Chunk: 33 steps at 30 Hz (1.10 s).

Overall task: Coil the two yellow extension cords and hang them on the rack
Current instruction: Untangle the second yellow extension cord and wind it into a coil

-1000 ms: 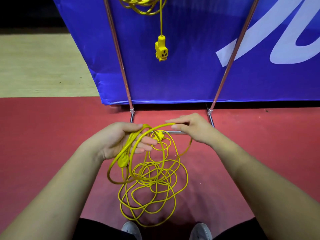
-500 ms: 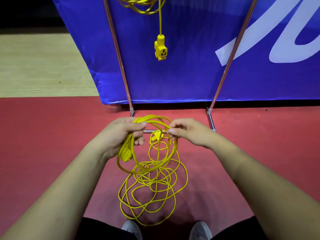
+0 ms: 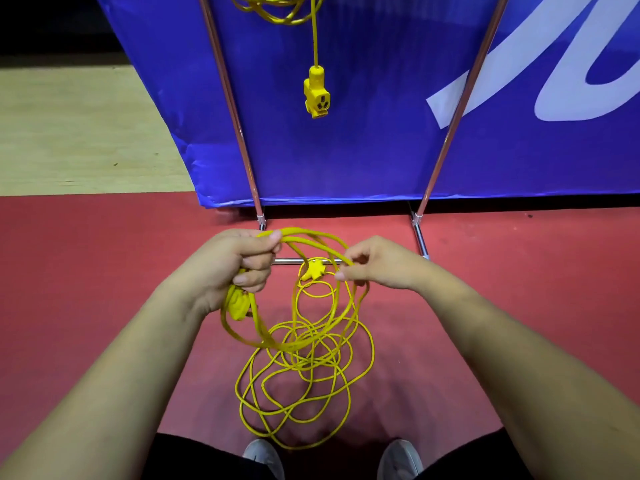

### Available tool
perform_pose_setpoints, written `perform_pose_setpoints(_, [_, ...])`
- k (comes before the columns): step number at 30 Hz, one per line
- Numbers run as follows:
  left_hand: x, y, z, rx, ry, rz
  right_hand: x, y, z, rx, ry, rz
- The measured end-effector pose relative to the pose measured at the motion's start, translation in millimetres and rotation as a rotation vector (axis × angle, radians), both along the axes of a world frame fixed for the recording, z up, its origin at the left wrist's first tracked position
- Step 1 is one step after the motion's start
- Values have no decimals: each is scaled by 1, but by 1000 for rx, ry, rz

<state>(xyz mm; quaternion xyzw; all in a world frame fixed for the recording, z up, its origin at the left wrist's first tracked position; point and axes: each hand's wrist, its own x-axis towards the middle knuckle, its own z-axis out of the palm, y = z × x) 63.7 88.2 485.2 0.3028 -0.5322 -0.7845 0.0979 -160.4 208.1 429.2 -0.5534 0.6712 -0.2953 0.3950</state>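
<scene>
Sprawling in loose tangles on the red floor [image 3: 86, 271], just beyond two grey shoes [image 3: 263, 459]: one yellow cord [image 3: 308, 407]. Gripped in raised loops by the left hand [image 3: 239, 261], fingers curled round them; pinched at one strand by the right hand [image 3: 377, 265]. Farther off, by the rack [image 3: 239, 133] base bar, its plug [image 3: 313, 270]. Hanging coiled up top, the other cord [image 3: 277, 10], socket [image 3: 317, 95] dangling before a blue banner [image 3: 363, 150].

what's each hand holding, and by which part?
Both hold the yellow extension cord: left hand grips the gathered loops at their top, right hand pinches one strand of the top loop.
</scene>
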Motion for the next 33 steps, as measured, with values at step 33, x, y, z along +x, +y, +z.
perform_pose_setpoints(33, [-11,24,-15,-95,-104,-16,28,-11,35,111,-488,140])
